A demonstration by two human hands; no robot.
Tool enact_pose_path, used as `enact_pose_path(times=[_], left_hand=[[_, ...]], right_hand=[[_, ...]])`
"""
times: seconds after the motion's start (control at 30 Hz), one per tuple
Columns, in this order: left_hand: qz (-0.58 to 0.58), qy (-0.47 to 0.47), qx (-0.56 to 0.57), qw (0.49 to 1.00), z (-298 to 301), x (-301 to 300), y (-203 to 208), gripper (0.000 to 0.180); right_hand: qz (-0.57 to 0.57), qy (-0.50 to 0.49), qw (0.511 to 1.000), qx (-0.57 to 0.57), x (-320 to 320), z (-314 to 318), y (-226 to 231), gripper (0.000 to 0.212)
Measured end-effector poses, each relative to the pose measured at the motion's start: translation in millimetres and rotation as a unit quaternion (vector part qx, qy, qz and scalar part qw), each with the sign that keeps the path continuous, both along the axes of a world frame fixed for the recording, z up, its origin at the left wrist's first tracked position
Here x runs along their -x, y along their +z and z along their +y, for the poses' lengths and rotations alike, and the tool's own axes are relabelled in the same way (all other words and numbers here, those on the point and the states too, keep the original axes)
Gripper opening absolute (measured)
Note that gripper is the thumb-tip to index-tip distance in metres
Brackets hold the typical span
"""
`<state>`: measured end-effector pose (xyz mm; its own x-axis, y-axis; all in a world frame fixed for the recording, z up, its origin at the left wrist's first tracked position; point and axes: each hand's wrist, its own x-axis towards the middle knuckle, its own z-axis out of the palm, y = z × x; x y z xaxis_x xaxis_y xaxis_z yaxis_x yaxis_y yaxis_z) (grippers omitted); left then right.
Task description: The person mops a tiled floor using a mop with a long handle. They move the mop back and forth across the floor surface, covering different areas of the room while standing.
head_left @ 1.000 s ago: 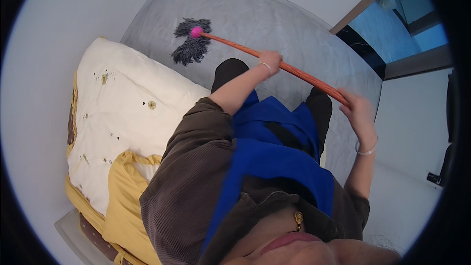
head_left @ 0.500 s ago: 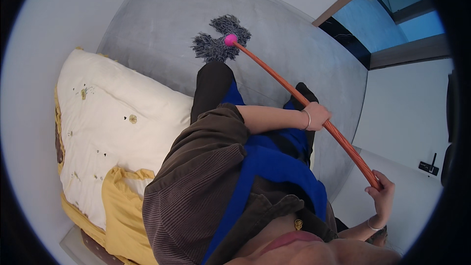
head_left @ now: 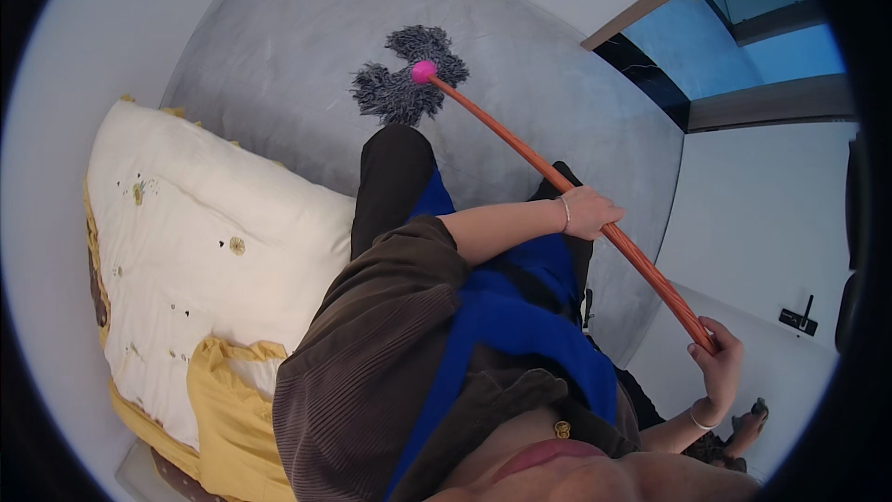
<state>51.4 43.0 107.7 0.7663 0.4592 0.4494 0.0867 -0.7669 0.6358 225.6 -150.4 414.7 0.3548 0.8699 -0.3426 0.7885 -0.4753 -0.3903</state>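
Note:
A mop (head_left: 500, 134) with a long reddish-brown handle slants across the view. Its grey shaggy mop head (head_left: 400, 97) lies on the floor at the far side, joined to the handle by a round pink connector (head_left: 424, 72). Partway along the handle, my left hand (head_left: 591, 212) is wrapped around it, its forearm reaching across my body. Nearer to me on the right, my right hand (head_left: 719, 353) grips the top end, thumb and fingers closed about it. My knee in dark trousers (head_left: 395, 163) sits just short of the mop's strands.
A bed with a cream quilt (head_left: 223, 223) stands at my left, with a yellow ruffled pillowcase (head_left: 232, 418) on it. White walls bound the grey floor (head_left: 279, 46). A doorway with a wooden frame and dark threshold (head_left: 641, 74) opens at the far right. A door handle (head_left: 801, 318) shows at right.
The mop head has shifted slightly left in view, and the bed and doorway have moved left too. Both hands keep their hold on the handle.

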Motion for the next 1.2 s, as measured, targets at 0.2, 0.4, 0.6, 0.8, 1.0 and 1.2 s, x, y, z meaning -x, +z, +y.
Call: enact_pose_path(times=[0.2,0.4,0.6,0.8,1.0,1.2], left_hand=[[-0.011,0.012,-0.019,1.000,6,0,-10,0.023],[-0.013,0.023,-0.024,0.999,23,0,-16,0.024],[0.005,0.041,-0.020,0.999,42,16,-22,0.025],[0.063,0.086,0.003,0.994,78,53,-46,0.024],[0.015,0.192,0.006,0.981,122,109,-86,0.021],[-0.060,0.347,0.025,0.936,133,179,-110,0.027]], right_hand=[[0.011,-0.015,1.000,0.001,-3,5,-9,0.039],[0.012,-0.028,0.999,-0.009,-3,19,-10,0.038],[0.025,-0.018,0.999,-0.024,13,38,-25,0.037],[0.043,0.021,0.999,0.000,39,72,-61,0.039],[0.065,0.111,0.992,0.006,79,124,-114,0.042],[0.020,0.278,0.960,-0.009,146,166,-161,0.040]])
